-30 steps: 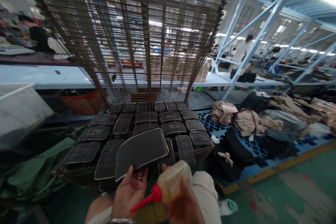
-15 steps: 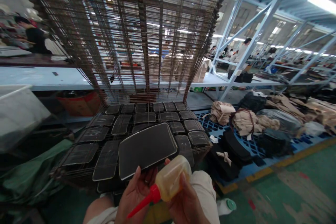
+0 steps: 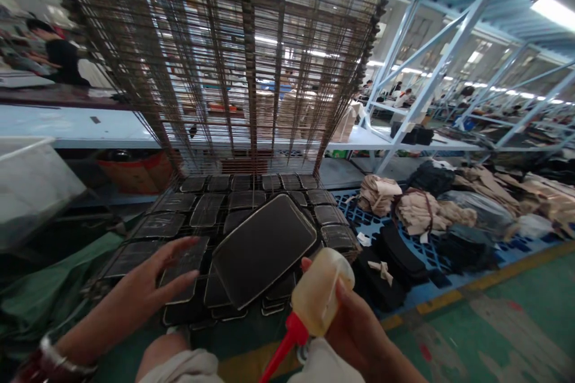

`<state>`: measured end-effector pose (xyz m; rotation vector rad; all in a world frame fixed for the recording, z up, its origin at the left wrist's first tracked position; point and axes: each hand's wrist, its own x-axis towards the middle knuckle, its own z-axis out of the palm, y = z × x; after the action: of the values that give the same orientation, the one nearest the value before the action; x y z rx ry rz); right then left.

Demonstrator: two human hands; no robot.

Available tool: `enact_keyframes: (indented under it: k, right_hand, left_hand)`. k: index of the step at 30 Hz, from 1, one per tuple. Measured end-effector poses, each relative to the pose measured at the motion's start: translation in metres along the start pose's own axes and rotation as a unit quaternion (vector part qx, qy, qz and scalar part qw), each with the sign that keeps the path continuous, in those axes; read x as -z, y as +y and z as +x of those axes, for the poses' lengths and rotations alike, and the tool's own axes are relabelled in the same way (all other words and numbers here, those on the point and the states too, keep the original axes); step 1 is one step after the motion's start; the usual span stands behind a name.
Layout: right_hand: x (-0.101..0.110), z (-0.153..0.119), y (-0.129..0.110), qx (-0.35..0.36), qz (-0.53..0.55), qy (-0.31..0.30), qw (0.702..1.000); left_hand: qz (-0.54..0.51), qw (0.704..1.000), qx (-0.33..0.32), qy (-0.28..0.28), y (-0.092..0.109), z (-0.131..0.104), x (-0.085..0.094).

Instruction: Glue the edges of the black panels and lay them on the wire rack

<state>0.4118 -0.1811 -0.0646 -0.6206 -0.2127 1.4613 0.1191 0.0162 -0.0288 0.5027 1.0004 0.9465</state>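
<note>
Holding btl (image 3: 320,292) in R hand (image 3: 354,326)

Left grip (image 3: 150,284) off the dark panel (image 3: 265,251) and farther left, panel turned askew, bottle (image 3: 320,293) shifted right

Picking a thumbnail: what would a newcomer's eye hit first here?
Likely the yellowish squeeze bottle with its red nozzle angled down, in the right hand at lower center. Then the big brown wire rack filling the upper middle, with rows of black panels below it. One larger-looking black panel lies askew over others, right of the open left hand.
</note>
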Motion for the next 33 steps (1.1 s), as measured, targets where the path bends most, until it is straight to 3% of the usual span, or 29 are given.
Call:
enact_keyframes:
  k: [3,6,8,11,15,18,25,29,33]
  right_hand:
    - [-0.005,-0.004,-0.014,-0.028,-0.045,-0.038,0.998]
    - [-0.011,-0.007,-0.031,-0.045,-0.094,-0.062,0.993]
    - [-0.014,-0.006,-0.040,-0.041,-0.121,-0.062,0.990]
    - [-0.014,-0.003,-0.047,0.007,-0.155,-0.039,0.987]
    - [-0.017,-0.003,-0.037,0.101,-0.181,-0.005,0.978]
    - [-0.023,-0.004,-0.033,0.115,-0.194,0.002,0.974]
    - [-0.047,0.014,-0.079,0.235,-0.213,0.015,0.948]
    - [-0.054,0.022,-0.102,0.267,-0.240,0.000,0.933]
    - [-0.055,0.026,-0.109,0.284,-0.276,0.004,0.918]
  left_hand:
    - [0.044,0.990,0.047,-0.124,0.006,0.007,-0.039]
    - [0.088,0.961,0.135,-0.227,-0.011,0.004,-0.063]
    - [0.118,0.950,0.138,-0.256,-0.027,-0.002,-0.072]
    - [0.131,0.960,0.088,-0.230,-0.051,-0.009,-0.077]
    - [0.074,0.983,0.050,-0.160,-0.076,-0.009,-0.071]
    - [0.043,0.988,0.054,-0.142,-0.083,-0.009,-0.061]
    - [-0.010,0.975,0.169,-0.141,-0.064,-0.022,-0.036]
    - [0.003,0.973,0.186,-0.137,-0.059,-0.024,-0.021]
    - [0.012,0.971,0.190,-0.143,-0.061,-0.020,-0.006]
